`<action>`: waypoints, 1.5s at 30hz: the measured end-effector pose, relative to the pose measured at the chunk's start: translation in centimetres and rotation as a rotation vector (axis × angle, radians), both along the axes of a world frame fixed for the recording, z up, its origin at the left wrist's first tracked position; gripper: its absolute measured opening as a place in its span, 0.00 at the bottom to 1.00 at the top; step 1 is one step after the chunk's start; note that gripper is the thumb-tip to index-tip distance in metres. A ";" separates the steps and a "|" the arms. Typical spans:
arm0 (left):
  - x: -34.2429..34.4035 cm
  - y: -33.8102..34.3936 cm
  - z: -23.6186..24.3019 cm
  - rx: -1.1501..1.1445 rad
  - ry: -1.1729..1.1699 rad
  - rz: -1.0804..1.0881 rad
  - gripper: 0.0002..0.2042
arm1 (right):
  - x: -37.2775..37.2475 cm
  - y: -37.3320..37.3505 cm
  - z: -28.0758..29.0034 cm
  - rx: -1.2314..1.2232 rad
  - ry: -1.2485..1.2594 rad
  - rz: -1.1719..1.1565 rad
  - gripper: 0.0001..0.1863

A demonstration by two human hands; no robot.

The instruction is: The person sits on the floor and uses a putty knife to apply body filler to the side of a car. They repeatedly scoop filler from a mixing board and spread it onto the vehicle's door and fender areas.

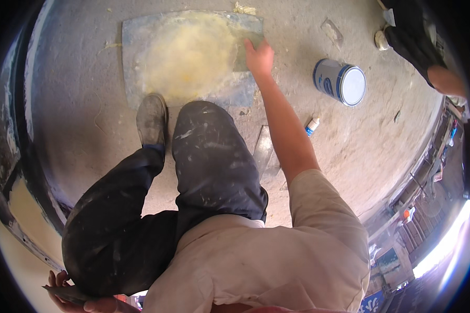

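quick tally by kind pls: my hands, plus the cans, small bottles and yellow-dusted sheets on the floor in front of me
Hands: 2 (right hand; left hand, holding a dark flat piece)
Cans: 1 (blue-and-white can)
Small bottles: 1 (white-and-blue bottle)
Yellow-dusted sheets: 1 (grey sheet)
Total: 5

Soft daylight covers the floor [376, 141], dimming toward its left edge; beyond its lower right edge a white strip [445, 242] glares, overexposed with bluish fringing; the right hand [260, 56] looks slightly blurred; outlines bend toward the black, vignetted corners.
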State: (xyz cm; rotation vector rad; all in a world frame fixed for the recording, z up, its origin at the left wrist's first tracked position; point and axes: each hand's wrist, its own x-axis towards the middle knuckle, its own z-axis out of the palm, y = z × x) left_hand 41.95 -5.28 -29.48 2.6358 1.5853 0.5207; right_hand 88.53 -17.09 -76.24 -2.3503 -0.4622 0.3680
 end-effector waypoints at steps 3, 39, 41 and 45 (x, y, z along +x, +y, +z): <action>0.3 0.1 -0.1 0.022 0.012 0.017 0.40 | 0.9 3.3 0.8 -0.089 -0.017 0.084 0.27; -0.2 0.3 -0.4 0.028 -0.023 0.284 0.45 | -0.7 20.3 -1.2 -0.068 -0.016 0.626 0.26; -0.5 0.2 -0.3 0.024 -0.010 0.290 0.45 | -2.9 21.6 -1.7 -0.162 -0.058 0.711 0.26; -1.1 0.7 -0.4 0.006 -0.006 0.269 0.45 | -11.9 24.9 -1.7 -0.090 0.066 0.849 0.22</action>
